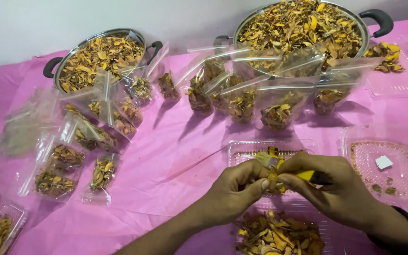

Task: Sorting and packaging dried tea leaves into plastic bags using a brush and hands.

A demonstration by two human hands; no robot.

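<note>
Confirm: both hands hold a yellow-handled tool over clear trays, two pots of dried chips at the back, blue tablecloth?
Not quite: the tablecloth is pink, not blue, as the head view shows. The rest holds: left hand and right hand on the yellow-handled tool, two pots at the back.

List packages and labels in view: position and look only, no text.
Clear zip bags, part-filled with dried orange-brown pieces: row leaning on the far big pot.
More such bags: left, lying by the smaller pot.
Clear plastic trays: right of the hands; one holds a small white square label.
</note>
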